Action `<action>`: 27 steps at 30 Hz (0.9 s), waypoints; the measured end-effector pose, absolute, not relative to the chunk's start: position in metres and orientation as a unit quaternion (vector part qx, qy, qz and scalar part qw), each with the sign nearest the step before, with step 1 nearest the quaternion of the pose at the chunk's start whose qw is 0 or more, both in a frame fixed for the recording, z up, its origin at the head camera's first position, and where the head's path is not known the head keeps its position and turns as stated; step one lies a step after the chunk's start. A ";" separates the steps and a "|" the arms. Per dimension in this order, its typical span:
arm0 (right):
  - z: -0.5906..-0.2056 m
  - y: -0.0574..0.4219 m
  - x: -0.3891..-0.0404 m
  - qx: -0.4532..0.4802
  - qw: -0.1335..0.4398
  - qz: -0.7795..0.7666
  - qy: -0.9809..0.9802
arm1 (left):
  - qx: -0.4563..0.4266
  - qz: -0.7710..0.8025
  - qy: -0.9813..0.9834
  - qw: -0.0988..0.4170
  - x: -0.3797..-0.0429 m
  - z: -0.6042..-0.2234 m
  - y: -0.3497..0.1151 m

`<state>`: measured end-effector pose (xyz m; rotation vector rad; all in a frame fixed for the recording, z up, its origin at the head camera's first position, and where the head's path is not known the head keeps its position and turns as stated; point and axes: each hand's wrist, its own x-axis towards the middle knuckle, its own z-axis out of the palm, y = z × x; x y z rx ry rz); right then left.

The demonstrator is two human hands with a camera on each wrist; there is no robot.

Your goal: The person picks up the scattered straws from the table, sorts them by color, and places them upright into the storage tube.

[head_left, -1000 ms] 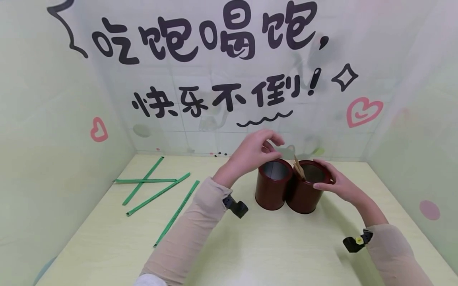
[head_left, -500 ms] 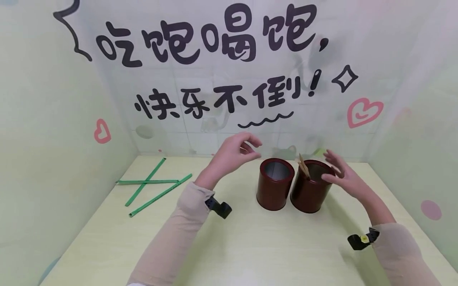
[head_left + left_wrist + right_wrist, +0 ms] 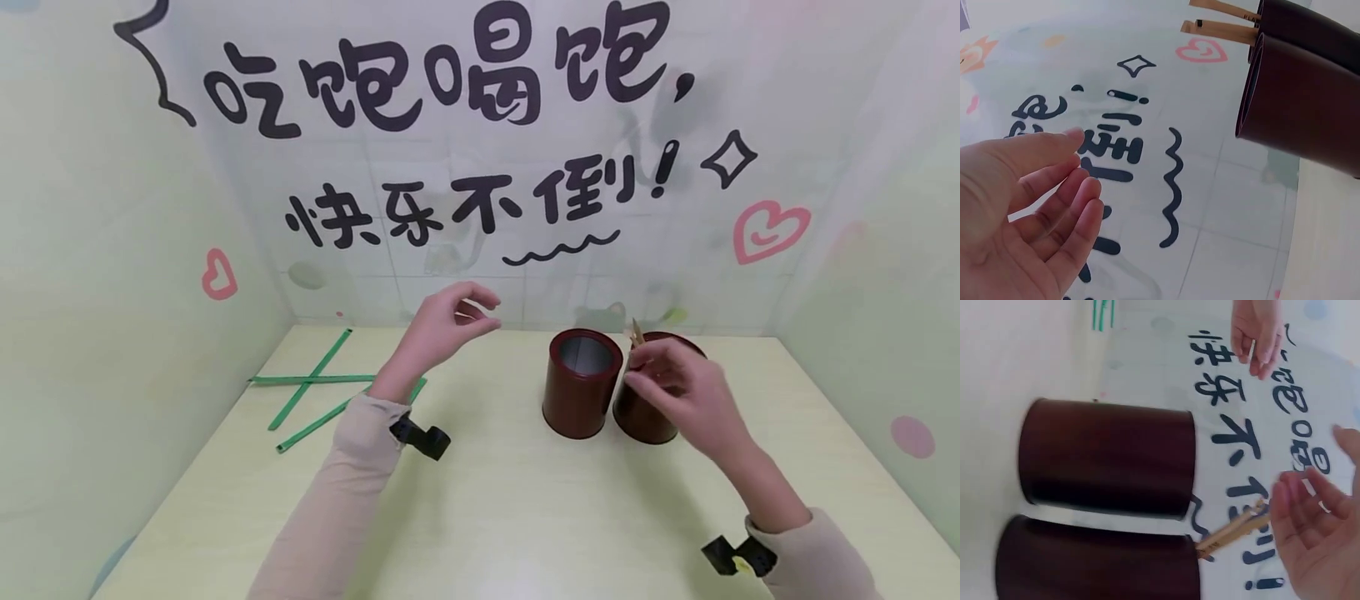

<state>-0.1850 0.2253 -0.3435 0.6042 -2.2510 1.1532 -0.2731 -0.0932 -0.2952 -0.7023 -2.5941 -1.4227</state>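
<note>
Two dark red round cans stand upright, side by side. The left can (image 3: 576,407) has an open top, and tan wooden sticks, pencil-like (image 3: 1230,532), lean out of the right can (image 3: 636,417). My right hand (image 3: 693,398) hovers over the right can's front and rim, fingers loosely bent near the stick tips. In the right wrist view a small gap shows between fingertips and sticks. My left hand (image 3: 437,331) hangs in the air left of the cans, fingers loosely curved, holding nothing. Behind the left forearm lie several thin green sticks (image 3: 313,379) on the table.
The pale wooden table (image 3: 517,517) runs back to a printed white wall (image 3: 450,250) with black lettering. Pale side walls (image 3: 885,333) close in on both sides. A black wrist camera (image 3: 420,437) sits on each sleeve.
My left hand has moved left, away from the cans. My right hand has let go of the right can's rim and come round in front, near the tan sticks. The cans stand slightly apart.
</note>
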 end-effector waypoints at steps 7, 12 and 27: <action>-0.371 0.213 -0.187 0.146 0.134 0.370 -0.908 | -0.202 -0.486 -0.849 0.048 -0.272 -0.298 -0.120; -0.378 0.205 -0.194 0.116 0.138 0.332 -0.926 | -0.182 -0.485 -0.854 0.052 -0.271 -0.299 -0.141; -0.391 0.188 -0.229 0.048 0.096 0.478 -0.872 | -0.121 -0.478 -0.867 0.071 -0.266 -0.312 -0.207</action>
